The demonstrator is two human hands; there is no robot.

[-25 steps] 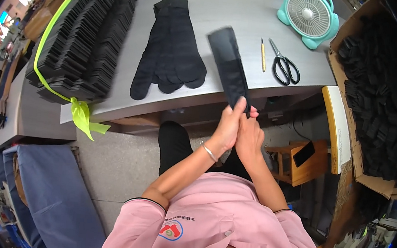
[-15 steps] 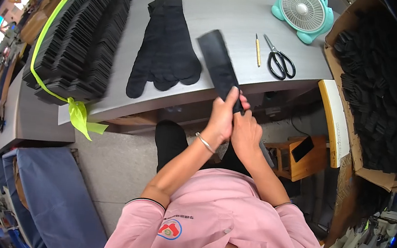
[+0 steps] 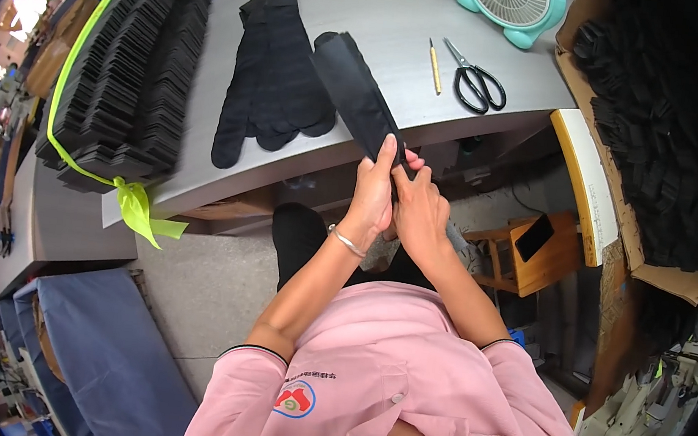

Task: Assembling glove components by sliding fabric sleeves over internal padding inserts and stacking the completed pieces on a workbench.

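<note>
Both my hands are in front of the table's near edge, gripping the lower end of a long, flat black sock (image 3: 354, 91). Its free end slants up and left over the tabletop, with a smooth, stiff-looking face and a rounded tip showing behind it. My left hand (image 3: 375, 191) is closed on it, thumb laid along the fabric. Closed beside it, my right hand (image 3: 420, 204) pinches the same end; some fingers are hidden. Just left of the held piece, a fan of black socks (image 3: 275, 74) lies flat, rounded toes toward me.
On the grey table (image 3: 388, 9) are black-handled scissors (image 3: 479, 87), a pointed tool (image 3: 435, 67) with a yellowish handle and a mint-green fan (image 3: 512, 1). A tall stack of folded black pieces (image 3: 126, 75), tied with neon ribbon, stands left. A carton (image 3: 670, 279) of black pieces is right.
The sock's free end has swung left and a rounded tip now shows behind it. Both hands stay closed on its lower end. The whole view has shifted slightly.
</note>
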